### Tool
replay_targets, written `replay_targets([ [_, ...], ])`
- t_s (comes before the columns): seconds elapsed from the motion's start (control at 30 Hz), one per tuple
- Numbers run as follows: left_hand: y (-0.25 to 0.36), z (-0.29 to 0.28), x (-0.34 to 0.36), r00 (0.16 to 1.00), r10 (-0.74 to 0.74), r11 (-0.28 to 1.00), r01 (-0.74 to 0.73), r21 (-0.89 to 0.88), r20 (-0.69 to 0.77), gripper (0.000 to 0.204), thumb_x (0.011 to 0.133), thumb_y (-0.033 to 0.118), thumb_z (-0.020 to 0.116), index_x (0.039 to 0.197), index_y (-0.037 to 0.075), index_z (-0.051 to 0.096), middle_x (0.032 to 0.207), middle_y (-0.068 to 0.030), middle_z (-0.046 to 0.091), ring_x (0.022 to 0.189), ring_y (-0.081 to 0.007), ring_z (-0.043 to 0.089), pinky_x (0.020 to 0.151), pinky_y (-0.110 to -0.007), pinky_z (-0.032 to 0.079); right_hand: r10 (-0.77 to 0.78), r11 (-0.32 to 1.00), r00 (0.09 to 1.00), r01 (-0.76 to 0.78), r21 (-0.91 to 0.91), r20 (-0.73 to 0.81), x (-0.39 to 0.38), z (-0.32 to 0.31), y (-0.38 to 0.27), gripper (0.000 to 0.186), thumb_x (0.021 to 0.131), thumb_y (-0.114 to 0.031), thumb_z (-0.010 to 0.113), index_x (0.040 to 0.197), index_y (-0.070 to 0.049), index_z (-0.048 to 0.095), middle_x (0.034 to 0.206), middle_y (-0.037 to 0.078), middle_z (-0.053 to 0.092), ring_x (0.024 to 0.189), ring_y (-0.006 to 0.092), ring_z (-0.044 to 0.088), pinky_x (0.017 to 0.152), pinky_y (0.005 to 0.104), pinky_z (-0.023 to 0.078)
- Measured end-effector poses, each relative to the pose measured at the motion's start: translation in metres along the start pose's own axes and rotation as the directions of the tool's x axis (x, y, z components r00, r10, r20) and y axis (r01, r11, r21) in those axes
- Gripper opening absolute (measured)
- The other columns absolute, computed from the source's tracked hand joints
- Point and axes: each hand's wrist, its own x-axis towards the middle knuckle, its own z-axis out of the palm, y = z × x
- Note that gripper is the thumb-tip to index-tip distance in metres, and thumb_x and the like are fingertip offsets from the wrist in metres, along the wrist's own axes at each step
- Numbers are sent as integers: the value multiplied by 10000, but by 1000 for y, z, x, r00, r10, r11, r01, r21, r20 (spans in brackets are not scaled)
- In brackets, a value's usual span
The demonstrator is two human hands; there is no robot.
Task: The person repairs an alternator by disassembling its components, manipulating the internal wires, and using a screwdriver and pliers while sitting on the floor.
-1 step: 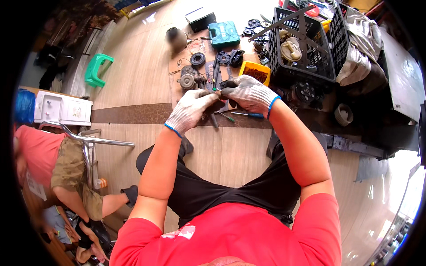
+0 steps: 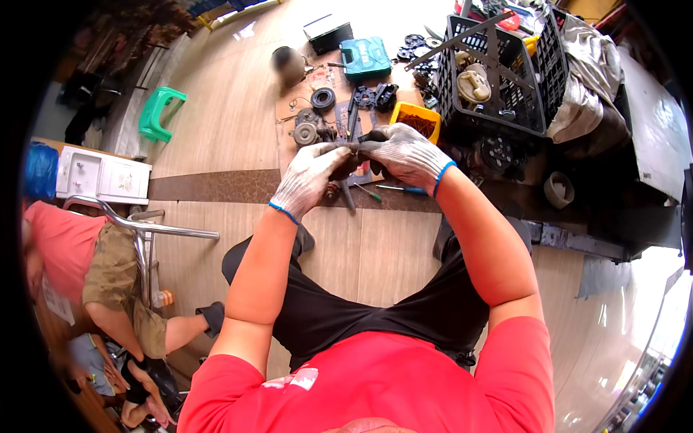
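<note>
A pale plank floor [image 2: 339,252] crossed by a dark brown band spreads through the room, with a green stool [image 2: 153,115] off to the left and a seated person in a salmon shirt [image 2: 65,242] below it. Ahead of the wearer, a cardboard sheet [image 2: 285,119] bears a teal case [image 2: 366,59], a black ring [image 2: 323,98], a round metal part [image 2: 306,134] and a yellow tray [image 2: 435,128] of small brownish pieces; a black crate [image 2: 498,121] stands to the right. The gloved left hand [image 2: 309,173] and right hand [image 2: 411,153] meet at the near part of the sheet — both with fingers closed on a small dark part [image 2: 354,146] between their fingertips, its shape mostly hidden. Just nearer the wearer lie a slim green tool [image 2: 369,192] and a blue one
</note>
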Motion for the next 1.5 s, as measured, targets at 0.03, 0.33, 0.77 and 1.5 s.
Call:
replay_targets([
  [0.03, -10, -7, 8, 989, 22, 994, -7, 106, -144, 346, 1017, 221, 560, 1234, -29, 661, 1132, -109, 710, 988, -159, 673, 880, -279, 527, 33, 995, 999, -31, 92, -18, 1, 5, -1, 249, 948, -241, 635, 964, -3, 708, 739, 40, 642, 651, 111, 592, 596, 277, 469],
  [0.33, -14, -2, 23, 968, 63, 644, -226, -731, -244, 321, 1060, 187, 476, 1282, -10, 596, 1219, -194, 681, 1108, -339, 666, 986, -491, 530, 119, 921, 993, -116, 373, 14, 1, 41, -13, 195, 956, -175, 611, 958, -1, 699, 790, 40, 640, 688, 101, 566, 629, 267, 473],
  [0.77, -2, -17, 9, 963, 253, 666, -239, -707, -87, 307, 1059, 219, 511, 1217, -26, 604, 947, -117, 690, 772, -262, 668, 685, -420, 576, 164, 980, 984, -170, 104, 64, 17, 45, 28, 110, 894, -140, 630, 940, -52, 676, 745, 144, 638, 647, 262, 609, 600, 396, 490],
  [1.5, 27, -16, -23, 870, 321, 376, -480, 793, 375, 257, 994, 152, 569, 1171, 5, 683, 1017, -167, 701, 906, -292, 671, 805, -365, 552, 107, 967, 994, -104, 231, -2, 7, 12, 32, 215, 935, -232, 634, 881, -41, 717, 737, 22, 647, 630, 104, 552, 560, 275, 420],
])
